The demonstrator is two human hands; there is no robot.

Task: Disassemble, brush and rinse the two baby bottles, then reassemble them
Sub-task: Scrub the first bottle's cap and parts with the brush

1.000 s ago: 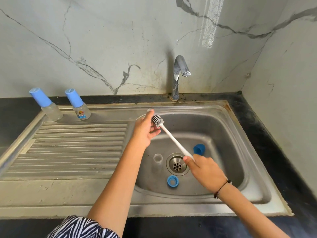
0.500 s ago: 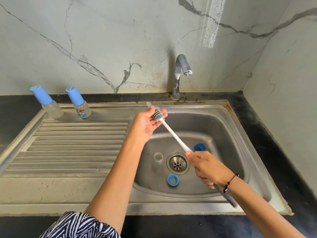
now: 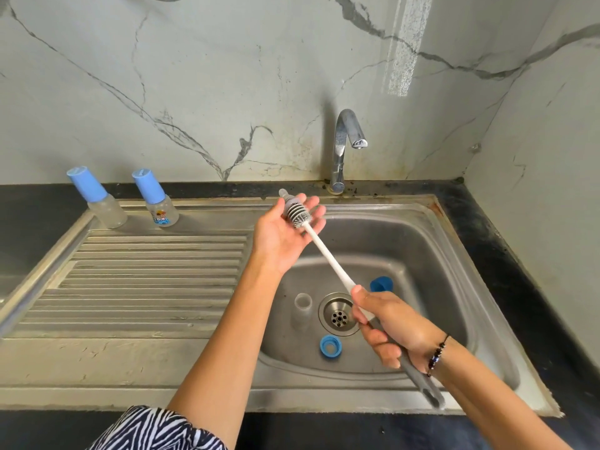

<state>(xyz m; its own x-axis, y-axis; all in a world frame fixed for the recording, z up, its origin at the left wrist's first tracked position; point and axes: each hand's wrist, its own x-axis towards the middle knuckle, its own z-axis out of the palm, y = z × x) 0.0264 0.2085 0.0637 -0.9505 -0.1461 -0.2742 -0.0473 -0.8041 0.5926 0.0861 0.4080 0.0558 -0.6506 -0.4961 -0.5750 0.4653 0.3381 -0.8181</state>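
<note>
My left hand (image 3: 279, 232) is held palm up over the sink's left rim, fingers nearly straight. A clear teat (image 3: 283, 193) lies on the palm, and the grey bristle head of the bottle brush (image 3: 298, 217) rests against it. My right hand (image 3: 393, 326) grips the brush's white and grey handle above the drain. In the basin lie a clear bottle body (image 3: 302, 305), a blue screw ring (image 3: 330, 345) and a blue cap (image 3: 381, 284). Two capped baby bottles, one plain (image 3: 97, 203) and one printed (image 3: 157, 204), stand at the back of the draining board.
The steel sink (image 3: 431, 254) has a ribbed draining board (image 3: 146, 280) on its left and a drain (image 3: 339, 315) in the middle. The tap (image 3: 344, 147) at the back is not running. A black counter and marble walls surround the sink.
My left hand has lifted a little and its fingers have uncurled from round the brush head. My right hand has slid down the handle toward me.
</note>
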